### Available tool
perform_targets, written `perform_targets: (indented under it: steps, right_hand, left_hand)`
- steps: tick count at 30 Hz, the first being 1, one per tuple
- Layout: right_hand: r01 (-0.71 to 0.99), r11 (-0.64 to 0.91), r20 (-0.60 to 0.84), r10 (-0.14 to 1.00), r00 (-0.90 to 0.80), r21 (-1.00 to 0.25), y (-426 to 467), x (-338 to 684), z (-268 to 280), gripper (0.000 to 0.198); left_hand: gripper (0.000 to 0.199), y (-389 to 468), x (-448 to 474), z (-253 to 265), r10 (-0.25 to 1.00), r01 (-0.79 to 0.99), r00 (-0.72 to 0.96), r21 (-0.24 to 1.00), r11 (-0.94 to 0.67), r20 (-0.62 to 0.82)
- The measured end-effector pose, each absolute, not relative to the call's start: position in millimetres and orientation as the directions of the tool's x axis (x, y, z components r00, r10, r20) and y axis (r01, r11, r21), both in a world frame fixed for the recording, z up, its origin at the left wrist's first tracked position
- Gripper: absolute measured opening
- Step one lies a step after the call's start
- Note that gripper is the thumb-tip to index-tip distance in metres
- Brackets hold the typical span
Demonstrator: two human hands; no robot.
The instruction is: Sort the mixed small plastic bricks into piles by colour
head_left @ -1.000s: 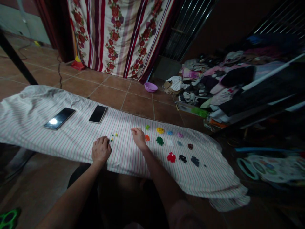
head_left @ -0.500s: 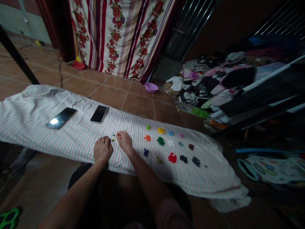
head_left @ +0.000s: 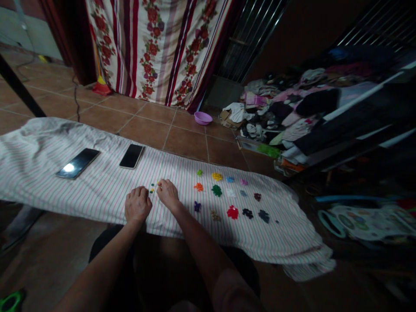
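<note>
My left hand [head_left: 138, 204] lies on the striped cloth [head_left: 107, 190], its fingers loosely bent with nothing visible in them. Beside its fingertips are a few tiny green and yellow pieces [head_left: 151, 189]. Just to the right of these, my right hand [head_left: 167, 193] is closed in a pinch, a small yellow piece [head_left: 158, 183] showing at the fingertips. Small heaps sorted by colour lie farther right, among them orange pieces [head_left: 198, 187], dark green pieces [head_left: 216, 190], yellow pieces [head_left: 217, 176] and red pieces [head_left: 232, 212].
Two phones lie on the cloth to the left, a dark phone [head_left: 78, 163] and a smaller phone [head_left: 131, 156]. Beyond the cloth's far edge, a purple basin [head_left: 203, 118] stands on the tiled floor. Piled clothes [head_left: 279, 108] fill the back right.
The whole view has shifted slightly, so everything sits a little farther left. Both hands stay at nearly the same spot on the cloth; the right fingertips remain by the small pieces.
</note>
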State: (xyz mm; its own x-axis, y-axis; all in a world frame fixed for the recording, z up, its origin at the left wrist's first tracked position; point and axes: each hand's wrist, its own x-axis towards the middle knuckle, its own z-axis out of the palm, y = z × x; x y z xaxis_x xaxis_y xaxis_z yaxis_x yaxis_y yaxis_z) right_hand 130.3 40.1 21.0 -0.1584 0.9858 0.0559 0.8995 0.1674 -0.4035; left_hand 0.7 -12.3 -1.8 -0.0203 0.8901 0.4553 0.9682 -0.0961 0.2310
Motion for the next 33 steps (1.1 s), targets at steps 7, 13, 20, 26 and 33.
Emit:
perform_targets:
  steps: [7, 13, 20, 26, 33]
  right_hand:
    - [0.833, 0.158, 0.042, 0.986, -0.160, -0.530, 39, 146, 16, 0.025]
    - [0.739, 0.152, 0.110, 0.988, -0.106, -0.656, 43, 159, 4, 0.019]
    - [0.663, 0.124, 0.168, 0.986, 0.002, -0.738, 55, 187, -2, 0.019]
    - [0.609, 0.091, 0.174, 0.982, 0.077, -0.788, 66, 210, -2, 0.022]
    - [0.522, -0.007, 0.127, 0.967, 0.219, -0.853, 76, 244, -2, 0.019]
  left_hand:
    - [0.016, -12, 0, -3, 0.880, 0.970, -0.022, 0.224, -0.097, 0.475]
    - [0.016, -12, 1, -2, 0.878, 0.971, -0.025, 0.220, -0.092, 0.478]
    - [0.017, -12, 0, -2, 0.876, 0.974, -0.010, 0.201, -0.100, 0.483]
    - [0.016, -13, 0, -1, 0.878, 0.974, -0.007, 0.201, -0.102, 0.479]
    - [0.016, -13, 0, -1, 0.872, 0.975, -0.004, 0.194, -0.104, 0.490]
